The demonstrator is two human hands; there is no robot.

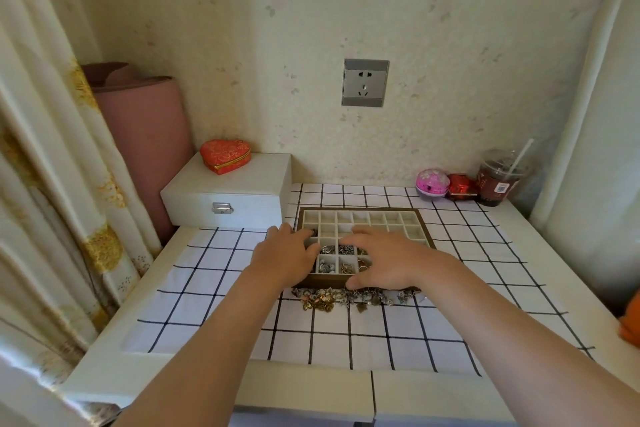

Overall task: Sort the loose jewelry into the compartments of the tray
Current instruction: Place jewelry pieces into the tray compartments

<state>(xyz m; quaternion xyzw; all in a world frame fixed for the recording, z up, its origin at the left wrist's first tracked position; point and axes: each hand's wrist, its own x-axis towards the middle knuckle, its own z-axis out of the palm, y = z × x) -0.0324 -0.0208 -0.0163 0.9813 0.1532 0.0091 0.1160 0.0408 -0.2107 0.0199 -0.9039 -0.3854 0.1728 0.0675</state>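
Tray [424, 222] at the middle back of the desk [104, 369], jewelry [332, 298] heaped along its near edge, left hand [284, 253] on tray's left side, grip unclear, right hand [384, 260] spread flat over tray

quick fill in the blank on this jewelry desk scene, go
1. The heart box sits on a white ____.
2. The cup has a ____ in it.
3. The left hand and right hand are both over the ____.
4. The loose jewelry lies on the checked ____.

Missing words: box; straw; tray; cloth.
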